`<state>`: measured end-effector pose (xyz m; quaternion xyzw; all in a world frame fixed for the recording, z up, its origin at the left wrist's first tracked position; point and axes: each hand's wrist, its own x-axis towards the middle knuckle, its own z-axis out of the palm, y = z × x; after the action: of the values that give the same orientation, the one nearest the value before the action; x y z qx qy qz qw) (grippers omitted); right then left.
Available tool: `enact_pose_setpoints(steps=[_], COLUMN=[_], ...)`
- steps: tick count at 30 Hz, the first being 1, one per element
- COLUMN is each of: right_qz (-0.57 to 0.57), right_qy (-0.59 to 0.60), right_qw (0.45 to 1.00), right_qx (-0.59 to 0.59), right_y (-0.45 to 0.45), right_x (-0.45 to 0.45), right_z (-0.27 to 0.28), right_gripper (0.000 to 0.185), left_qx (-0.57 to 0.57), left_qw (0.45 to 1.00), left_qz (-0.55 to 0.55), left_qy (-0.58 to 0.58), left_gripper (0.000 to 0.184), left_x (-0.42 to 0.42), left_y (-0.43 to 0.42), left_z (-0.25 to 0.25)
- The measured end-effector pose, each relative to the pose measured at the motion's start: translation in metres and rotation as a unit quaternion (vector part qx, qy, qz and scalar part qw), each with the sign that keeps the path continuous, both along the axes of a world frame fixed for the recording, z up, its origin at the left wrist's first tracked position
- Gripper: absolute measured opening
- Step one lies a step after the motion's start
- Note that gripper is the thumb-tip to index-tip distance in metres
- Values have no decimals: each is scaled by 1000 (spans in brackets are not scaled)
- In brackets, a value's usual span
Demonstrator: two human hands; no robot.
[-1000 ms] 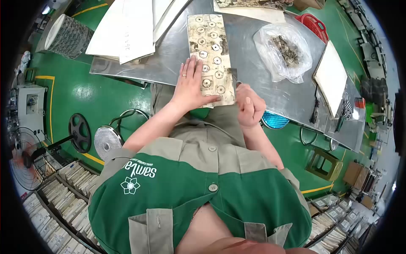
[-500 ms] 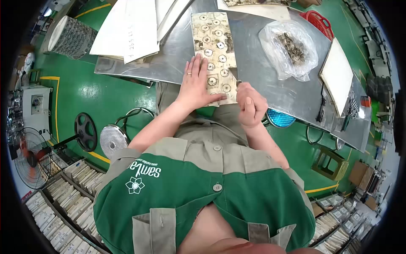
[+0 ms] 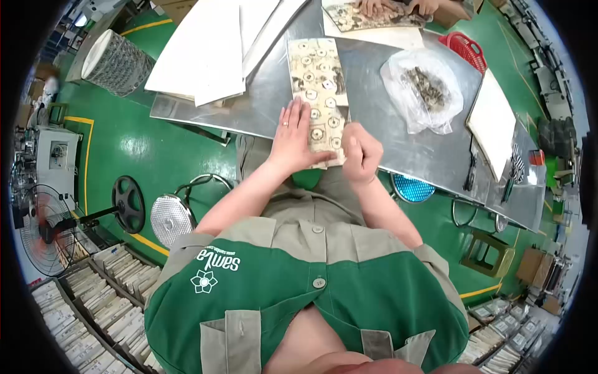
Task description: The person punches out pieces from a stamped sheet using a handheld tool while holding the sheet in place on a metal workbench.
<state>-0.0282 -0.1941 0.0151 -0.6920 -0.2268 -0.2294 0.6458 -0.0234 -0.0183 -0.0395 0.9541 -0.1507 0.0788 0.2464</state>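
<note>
Right hand (image 3: 362,153) now closer in against board's right edge, closed tight round slim tool (image 3: 349,115), mostly hidden; tool stays at edge. Left hand (image 3: 293,140) still flat, fingers extended, thumb spread, pressing near end of spotted board (image 3: 317,78) on metal table (image 3: 367,93). Scrap-filled bag (image 3: 448,93) right of board. Co-worker's hands (image 3: 372,7) now visible far side.

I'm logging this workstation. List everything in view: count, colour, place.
ringed board: one, stained cream, table edge
table: one, silver, centre
scrap bag: one, clear, table right
basket: one, red, far right
sheets: several, white, table left
panel: one, white, table right
stained board: one, brown, far side
stools: at least two, silver and blue, below table
fan: one, black-red, lower left
small background items: count unclear
co-worker's hands: two, bare, on stained board
left hand: one, bare, flat on ringed board
right hand: one, bare, closed, beside ringed board
</note>
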Motion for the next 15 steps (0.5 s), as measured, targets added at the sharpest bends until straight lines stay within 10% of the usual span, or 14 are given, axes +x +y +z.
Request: enact_pose_setpoints(steps=[15], right_qz=[-8], right_qy=[36], right_qw=[999], right_qx=[34], right_y=[6], right_x=[30], right_z=[-9], right_gripper=[32], left_qx=[-4], left_qw=[1000], left_qz=[8], left_qy=[11], left_gripper=[141], left_x=[-1], left_y=[-1], left_z=[-2])
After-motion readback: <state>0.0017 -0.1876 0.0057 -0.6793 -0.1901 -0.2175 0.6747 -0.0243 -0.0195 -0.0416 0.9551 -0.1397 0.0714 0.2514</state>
